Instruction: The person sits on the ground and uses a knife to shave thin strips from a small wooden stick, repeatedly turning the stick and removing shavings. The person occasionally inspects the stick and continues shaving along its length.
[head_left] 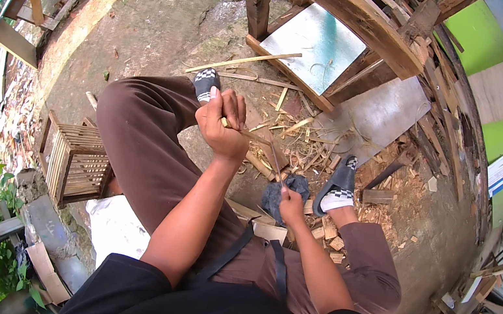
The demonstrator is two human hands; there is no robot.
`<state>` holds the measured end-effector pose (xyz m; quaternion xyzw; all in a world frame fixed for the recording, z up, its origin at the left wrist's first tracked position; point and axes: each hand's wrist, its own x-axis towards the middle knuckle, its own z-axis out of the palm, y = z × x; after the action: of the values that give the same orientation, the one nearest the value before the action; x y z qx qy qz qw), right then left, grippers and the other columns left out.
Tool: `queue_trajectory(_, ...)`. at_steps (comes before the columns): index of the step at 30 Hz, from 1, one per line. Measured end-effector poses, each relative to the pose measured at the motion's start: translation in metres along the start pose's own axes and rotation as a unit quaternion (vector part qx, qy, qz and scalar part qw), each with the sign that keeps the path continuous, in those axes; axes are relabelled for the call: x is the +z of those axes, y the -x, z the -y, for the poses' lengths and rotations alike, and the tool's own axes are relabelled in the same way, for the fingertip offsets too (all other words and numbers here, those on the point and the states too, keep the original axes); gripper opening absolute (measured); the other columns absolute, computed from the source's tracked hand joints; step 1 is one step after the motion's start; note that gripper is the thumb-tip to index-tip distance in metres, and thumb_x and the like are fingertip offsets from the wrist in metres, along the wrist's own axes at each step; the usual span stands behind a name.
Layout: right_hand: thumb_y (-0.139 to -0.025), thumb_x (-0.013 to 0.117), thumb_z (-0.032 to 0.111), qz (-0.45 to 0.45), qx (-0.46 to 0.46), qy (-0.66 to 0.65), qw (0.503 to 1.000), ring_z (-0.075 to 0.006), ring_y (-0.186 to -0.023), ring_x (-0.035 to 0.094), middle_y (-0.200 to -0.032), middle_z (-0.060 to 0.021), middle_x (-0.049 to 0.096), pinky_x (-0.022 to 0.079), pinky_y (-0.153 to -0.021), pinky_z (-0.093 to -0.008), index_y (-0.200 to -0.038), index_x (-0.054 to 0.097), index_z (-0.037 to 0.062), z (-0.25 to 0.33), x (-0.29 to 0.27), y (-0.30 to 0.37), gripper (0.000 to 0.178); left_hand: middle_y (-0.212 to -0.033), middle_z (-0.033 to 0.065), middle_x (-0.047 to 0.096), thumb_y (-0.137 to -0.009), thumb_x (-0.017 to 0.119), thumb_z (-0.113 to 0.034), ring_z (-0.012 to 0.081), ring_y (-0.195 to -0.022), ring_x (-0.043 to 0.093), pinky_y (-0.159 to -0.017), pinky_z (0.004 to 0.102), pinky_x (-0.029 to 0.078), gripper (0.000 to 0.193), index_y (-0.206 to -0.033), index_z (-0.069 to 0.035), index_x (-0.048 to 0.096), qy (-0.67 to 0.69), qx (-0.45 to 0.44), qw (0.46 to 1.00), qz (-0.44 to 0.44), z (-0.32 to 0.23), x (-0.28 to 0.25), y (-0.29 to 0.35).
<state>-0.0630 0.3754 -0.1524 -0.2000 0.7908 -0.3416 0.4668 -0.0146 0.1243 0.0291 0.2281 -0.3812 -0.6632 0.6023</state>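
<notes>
My left hand (223, 125) is closed around a thin bamboo strip (255, 136), which points to the right above my lap. My right hand (291, 207) grips a narrow-bladed knife (276, 166); its handle is mostly hidden in my fingers. The blade slants up and away, its tip end close to the strip's right end. Whether blade and strip touch, I cannot tell. Just under the knife lies a crumpled dark plastic bag (274, 199). Pale shavings and bamboo slivers (301, 125) are strewn over the ground between my feet.
A slatted wooden cage (74, 162) stands left of my bent leg. Ahead is a wooden frame (347, 8) with a whitish panel (315, 45), and a grey sheet (373, 117) lies beside it. Wood scraps (333, 241) lie near my right sandal (337, 187). Stacked planks (446, 109) line the right.
</notes>
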Motion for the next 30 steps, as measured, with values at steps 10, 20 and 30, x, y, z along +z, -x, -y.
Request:
queue_trajectory(10,-0.105,0.052,0.036,-0.017,-0.134,-0.042,0.990,-0.0244,-0.059,0.060,-0.062,-0.0124,0.054,0.048,-0.059,-0.0417,-0.090,0.063,-0.0019,0.013,0.006,0.004,0.042,-0.053,0.0010,0.030,-0.108,0.034,-0.023,0.0114,-0.046,0.029,-0.045,0.0275,0.024,0.056,-0.053,-0.011,0.031,-0.022,0.006,0.999,0.024,-0.004,-0.004,0.002)
queue_trajectory(20,-0.107,0.048,0.035,-0.062,-0.082,0.161,0.982,-0.0152,-0.061,0.061,-0.067,-0.0056,0.060,0.046,-0.058,-0.0283,-0.132,0.066,0.0063,-0.058,-0.007,-0.045,0.042,-0.052,0.0011,0.030,-0.108,0.036,-0.024,0.0113,-0.045,0.027,-0.046,0.0275,0.024,0.057,-0.052,-0.010,0.032,0.020,-0.007,0.999,0.028,-0.006,-0.016,0.004)
queue_trajectory(30,-0.108,0.045,0.032,-0.004,-0.030,-0.245,0.969,-0.0103,-0.048,0.051,-0.062,-0.0021,0.055,0.040,-0.046,-0.0287,-0.130,0.062,0.0002,0.131,0.003,0.027,0.042,-0.050,0.0013,0.031,-0.106,0.037,-0.023,0.0119,-0.044,0.028,-0.046,0.0278,0.024,0.058,-0.050,-0.010,0.034,0.063,-0.065,0.993,0.080,-0.010,-0.027,0.000)
